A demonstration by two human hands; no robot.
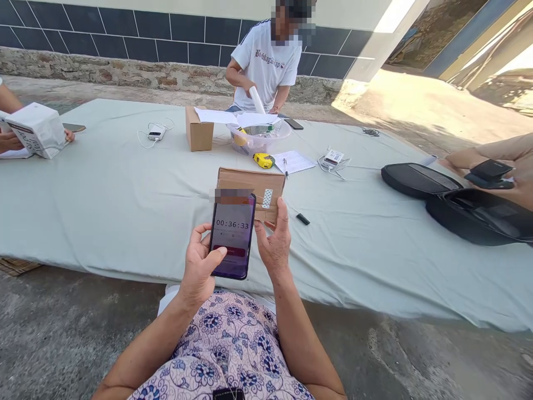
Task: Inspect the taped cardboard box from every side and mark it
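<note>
My left hand (201,265) is closed around a smartphone (231,266), its thumb over the lower part of the lit screen, which reads 00:36:33. My right hand (275,239) grips a flat brown cardboard box (239,179) by its lower right edge, thumb in front and fingers at the side. The phone overlaps the left part of the box, hiding it. A patterned white label sits on the right side of the box face. Right of my right hand, a small black object (303,219) lies on the cloth; its kind is unclear.
A pale cloth covers the table (125,211). Beyond my hands stand a cardboard box (200,133), a clear plastic basin (254,145), a yellow tape measure (264,160) and a pen (286,168) on paper. An open black case (441,194) lies right. Other people sit opposite and at both sides.
</note>
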